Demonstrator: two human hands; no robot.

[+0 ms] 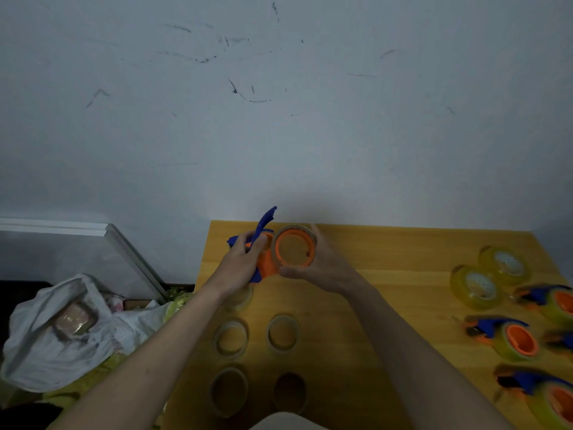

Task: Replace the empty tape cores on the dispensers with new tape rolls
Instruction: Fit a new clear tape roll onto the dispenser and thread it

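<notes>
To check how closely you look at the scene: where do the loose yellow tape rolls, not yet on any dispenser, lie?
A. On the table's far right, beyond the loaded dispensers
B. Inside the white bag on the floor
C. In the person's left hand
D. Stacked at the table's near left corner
A: two yellow tape rolls lie on the table at far right, beyond the loaded dispensers.

Two bare forearms enter from the bottom of the frame, no sleeves visible up to the edge. Left hand (240, 262) and right hand (322, 265) at frame centre: no gloves, no rings, no watch or wristband. Pale rounded shape at bottom centre, can't tell what it is.
</notes>
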